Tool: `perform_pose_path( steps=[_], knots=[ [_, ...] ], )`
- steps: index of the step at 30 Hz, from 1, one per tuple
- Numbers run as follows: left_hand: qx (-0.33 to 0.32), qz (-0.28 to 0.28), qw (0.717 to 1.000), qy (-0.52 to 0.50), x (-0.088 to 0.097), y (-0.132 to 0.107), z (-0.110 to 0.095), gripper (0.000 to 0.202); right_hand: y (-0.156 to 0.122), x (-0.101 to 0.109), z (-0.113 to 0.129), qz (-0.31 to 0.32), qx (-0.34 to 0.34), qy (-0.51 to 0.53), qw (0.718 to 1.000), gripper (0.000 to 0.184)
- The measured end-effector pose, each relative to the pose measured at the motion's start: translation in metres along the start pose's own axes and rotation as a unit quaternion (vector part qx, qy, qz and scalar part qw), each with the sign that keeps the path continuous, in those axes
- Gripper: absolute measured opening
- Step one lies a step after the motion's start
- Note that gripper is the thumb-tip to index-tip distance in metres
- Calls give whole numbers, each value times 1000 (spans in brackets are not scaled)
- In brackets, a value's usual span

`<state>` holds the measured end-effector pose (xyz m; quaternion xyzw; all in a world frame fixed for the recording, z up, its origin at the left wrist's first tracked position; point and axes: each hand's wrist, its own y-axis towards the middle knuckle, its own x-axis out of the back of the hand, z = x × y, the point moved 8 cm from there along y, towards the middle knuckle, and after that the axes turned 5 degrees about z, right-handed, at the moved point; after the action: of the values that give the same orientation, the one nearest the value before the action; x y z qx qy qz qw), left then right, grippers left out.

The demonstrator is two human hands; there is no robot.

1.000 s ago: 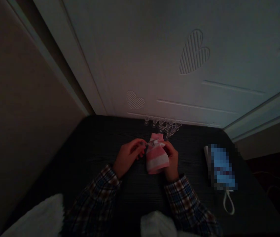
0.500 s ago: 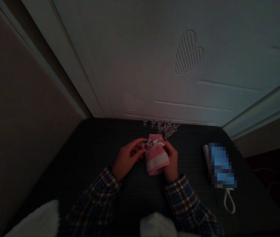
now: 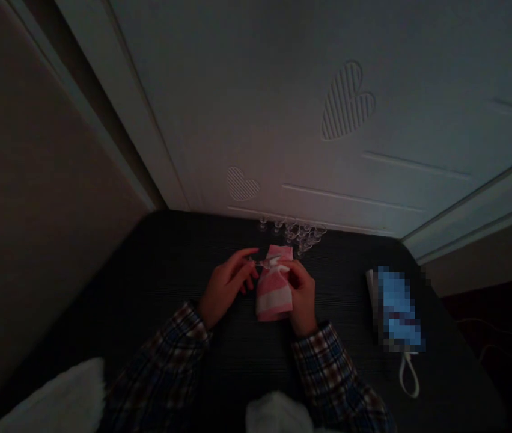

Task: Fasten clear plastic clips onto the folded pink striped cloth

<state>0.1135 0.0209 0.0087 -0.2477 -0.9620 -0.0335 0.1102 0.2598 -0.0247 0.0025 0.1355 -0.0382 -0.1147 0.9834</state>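
A small pink-and-white striped cloth piece (image 3: 274,288) lies folded on the dark table (image 3: 166,282) between my hands. My left hand (image 3: 226,287) pinches a small clear clip (image 3: 265,263) at the cloth's upper left edge, fingers closed on it. My right hand (image 3: 300,293) grips the cloth's right side near the top, fingers curled. Both wrists wear plaid sleeves. The scene is very dim.
A heap of several clear clips (image 3: 296,231) lies at the table's far edge against a white panel with heart shapes (image 3: 347,101). A blurred blue object with a white cord loop (image 3: 398,313) sits to the right. White fluffy fabric (image 3: 53,403) lies near me.
The view has shifted slightly left. My hands and the cloth stay together, and my left fingers have stretched a little more toward the clip at the cloth's top.
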Motion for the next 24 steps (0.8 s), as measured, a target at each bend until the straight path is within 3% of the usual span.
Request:
perform_pose_path(
  steps=[5, 10, 20, 24],
  knots=[
    [-12, 10, 1000, -4, -3, 0, -3, 47, 1, 1, -2, -8, -12, 30, 999, 14],
    [-13, 27, 999, 20, -5, 0, 0, 36, 1, 2, 0, -8, -25, 43, 999, 14],
    [4, -9, 999, 37, 8, -1, 5, 30, -1, -4, -3, 25, -17, 44, 999, 17],
    [0, 0, 1000, 4, 5, -1, 2, 31, -1, -5, -2, 21, -12, 46, 999, 17]
  ],
)
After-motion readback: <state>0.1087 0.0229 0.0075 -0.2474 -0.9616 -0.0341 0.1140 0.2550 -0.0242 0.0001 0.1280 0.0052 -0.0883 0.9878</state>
